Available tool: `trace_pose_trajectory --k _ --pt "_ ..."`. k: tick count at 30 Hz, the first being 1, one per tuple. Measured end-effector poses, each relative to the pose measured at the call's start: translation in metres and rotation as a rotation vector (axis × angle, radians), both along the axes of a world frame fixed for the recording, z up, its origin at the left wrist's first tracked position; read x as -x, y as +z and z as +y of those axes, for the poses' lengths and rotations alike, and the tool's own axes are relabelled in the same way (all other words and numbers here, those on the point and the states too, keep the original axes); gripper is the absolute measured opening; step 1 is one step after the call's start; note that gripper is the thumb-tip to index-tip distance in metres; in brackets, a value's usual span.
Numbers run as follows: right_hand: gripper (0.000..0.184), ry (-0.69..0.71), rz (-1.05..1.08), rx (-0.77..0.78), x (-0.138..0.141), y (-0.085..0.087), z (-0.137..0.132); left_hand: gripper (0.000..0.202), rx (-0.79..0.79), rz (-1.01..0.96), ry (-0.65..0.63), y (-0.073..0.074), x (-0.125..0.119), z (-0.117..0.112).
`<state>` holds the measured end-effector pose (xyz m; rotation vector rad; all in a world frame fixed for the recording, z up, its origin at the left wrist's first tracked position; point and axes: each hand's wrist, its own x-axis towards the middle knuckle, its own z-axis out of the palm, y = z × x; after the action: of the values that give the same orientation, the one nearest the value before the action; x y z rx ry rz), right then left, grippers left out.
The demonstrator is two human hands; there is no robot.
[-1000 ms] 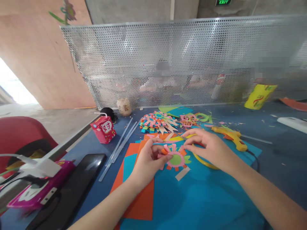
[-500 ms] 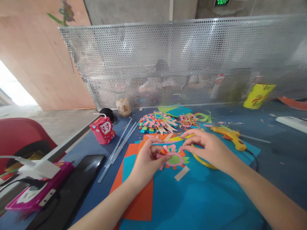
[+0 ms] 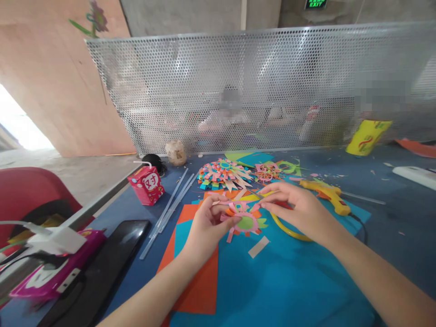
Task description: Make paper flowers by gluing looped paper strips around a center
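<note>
In my left hand [image 3: 213,222], a small round paper flower [image 3: 248,222] is pinched between thumb and fingers. It has a green centre, a pink fringed ring and looped pink, orange and green petals. My right hand [image 3: 294,206] is closed, its thumb and fingertips meeting at a pink petal on the flower's upper right edge. Beneath that hand show the yellow handles of what look like scissors [image 3: 289,232], partly hidden. A loose pale paper strip [image 3: 258,247] rests on the blue paper [image 3: 289,281] just below the flower.
Orange sheets [image 3: 200,281] lie at left, near clear glue sticks [image 3: 170,204], a red drink carton [image 3: 147,185] and a black phone [image 3: 112,254]. Behind sits a large fringed paper flower [image 3: 221,172] beside paper scraps [image 3: 269,172]. A yellow glue gun [image 3: 329,195] lies right, before a perforated metal screen [image 3: 204,81].
My right fingertips have shifted slightly and now meet the pink petal at the flower's upper edge. The flower has tilted a little in my left hand.
</note>
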<state>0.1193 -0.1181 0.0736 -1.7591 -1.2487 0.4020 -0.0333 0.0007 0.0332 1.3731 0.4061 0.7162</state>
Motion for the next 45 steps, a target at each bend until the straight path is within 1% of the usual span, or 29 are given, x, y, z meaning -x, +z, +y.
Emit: trace_pose_trajectory --k 7,17,21,23,25,27,31,34,36,40,42,45 --pt "0.017 0.045 -0.028 -0.001 -0.001 -0.005 0.002 0.044 0.034 0.020 -0.027 0.003 -0.001 -0.002" --pt "0.017 0.049 -0.045 -0.035 0.002 -0.004 0.002 0.043 0.030 0.029 -0.023 0.002 -0.001 -0.003" --pt "0.021 -0.014 -0.017 -0.025 -0.003 -0.002 0.001 0.041 0.030 0.030 0.051 0.006 0.000 -0.003" --pt "0.020 -0.056 -0.051 -0.004 -0.007 -0.003 0.001 0.038 0.028 0.024 0.102 0.008 0.000 -0.002" --pt "0.021 -0.061 -0.096 0.030 -0.010 -0.006 0.002 0.036 0.043 0.024 0.137 0.008 0.000 -0.001" --pt "0.023 -0.019 -0.106 0.075 -0.008 -0.010 0.003 0.037 0.068 0.024 0.162 0.007 0.000 0.001" --pt "0.030 0.114 -0.020 0.129 0.004 -0.016 0.006 0.040 0.109 0.027 0.173 0.004 0.000 0.002" --pt "0.019 0.197 0.044 0.125 0.009 -0.018 0.007 0.040 0.153 0.037 0.169 0.006 0.000 0.001" --pt "0.012 0.203 0.069 0.111 0.009 -0.018 0.008 0.037 0.198 0.044 0.168 0.006 0.000 0.001" --pt "0.009 0.198 0.123 0.066 0.004 -0.019 0.009 0.034 0.259 -0.001 0.150 0.004 0.000 0.002" --pt "0.010 0.210 0.148 0.050 0.003 -0.020 0.010 0.036 0.260 -0.007 0.145 0.004 0.000 0.002" --pt "0.013 0.205 0.153 0.050 0.002 -0.021 0.010 0.044 0.231 0.053 0.141 0.005 0.001 0.000"
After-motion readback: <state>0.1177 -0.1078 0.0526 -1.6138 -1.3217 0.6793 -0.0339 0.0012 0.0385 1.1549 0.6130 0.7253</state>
